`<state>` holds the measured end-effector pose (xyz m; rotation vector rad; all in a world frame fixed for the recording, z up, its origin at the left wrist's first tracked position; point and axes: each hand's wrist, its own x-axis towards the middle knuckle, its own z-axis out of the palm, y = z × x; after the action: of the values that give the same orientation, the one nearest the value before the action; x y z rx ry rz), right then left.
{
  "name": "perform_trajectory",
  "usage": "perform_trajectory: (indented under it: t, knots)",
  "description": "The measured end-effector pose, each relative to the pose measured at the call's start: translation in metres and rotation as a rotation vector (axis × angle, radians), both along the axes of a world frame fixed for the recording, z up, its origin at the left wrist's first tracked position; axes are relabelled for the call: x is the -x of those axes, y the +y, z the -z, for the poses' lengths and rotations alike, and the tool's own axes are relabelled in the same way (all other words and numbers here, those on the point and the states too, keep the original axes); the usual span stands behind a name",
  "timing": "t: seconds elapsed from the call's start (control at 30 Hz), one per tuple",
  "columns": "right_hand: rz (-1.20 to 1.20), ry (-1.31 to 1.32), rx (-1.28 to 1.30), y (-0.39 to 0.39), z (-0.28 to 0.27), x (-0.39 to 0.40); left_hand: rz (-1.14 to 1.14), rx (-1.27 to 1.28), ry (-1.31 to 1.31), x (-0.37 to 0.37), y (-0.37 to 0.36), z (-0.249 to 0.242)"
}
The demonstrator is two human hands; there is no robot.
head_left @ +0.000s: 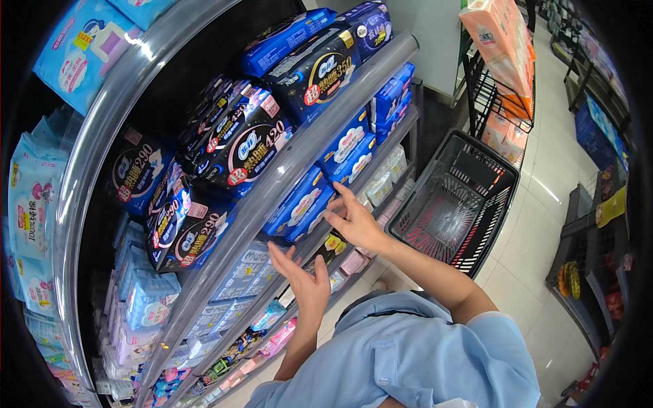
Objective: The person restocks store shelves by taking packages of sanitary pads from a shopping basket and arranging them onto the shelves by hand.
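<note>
Light-blue shirt [435, 347] at bottom centre, nearest. Left hand [304, 279], just below frame centre: fingers spread, nothing gripped, tips by the lower end of a blue pack [296, 204]. Right hand [357, 223], near centre: fingers loosely apart, nothing gripped, tips near the pack's upper right end; contact, can't tell from here. That pack lies at frame centre, shelved below a grey rail [279, 170], more blue packs [348, 146] beside it. Black basket [449, 211] right of centre. Dark "420" packs [248, 146] upper left of centre. Orange packs [500, 37] upper right, shelving [575, 238] along the right edge, farther off.
</note>
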<state>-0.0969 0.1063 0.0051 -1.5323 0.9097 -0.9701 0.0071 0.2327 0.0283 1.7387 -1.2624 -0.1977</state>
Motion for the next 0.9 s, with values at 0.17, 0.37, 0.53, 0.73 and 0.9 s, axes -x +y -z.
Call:
perform_trajectory:
  t: [0.17, 0.37, 0.53, 0.73, 0.9]
  knots:
    - [-0.016, -0.040, 0.061, 0.006, -0.013, -0.002, 0.025, 0.035, -0.041, 0.010, 0.005, 0.002]
    - [-0.065, 0.000, 0.119, 0.008, -0.018, -0.008, 0.016, 0.009, -0.166, 0.005, -0.006, 0.000]
    - [-0.086, -0.017, 0.114, 0.007, -0.014, -0.012, -0.013, -0.015, -0.161, -0.008, -0.016, 0.012]
    - [-0.097, -0.038, 0.080, 0.004, -0.015, -0.015, -0.014, 0.002, -0.194, -0.009, -0.024, 0.015]
    - [-0.092, -0.029, 0.076, 0.002, -0.016, -0.014, 0.035, -0.026, -0.092, -0.009, -0.028, 0.007]
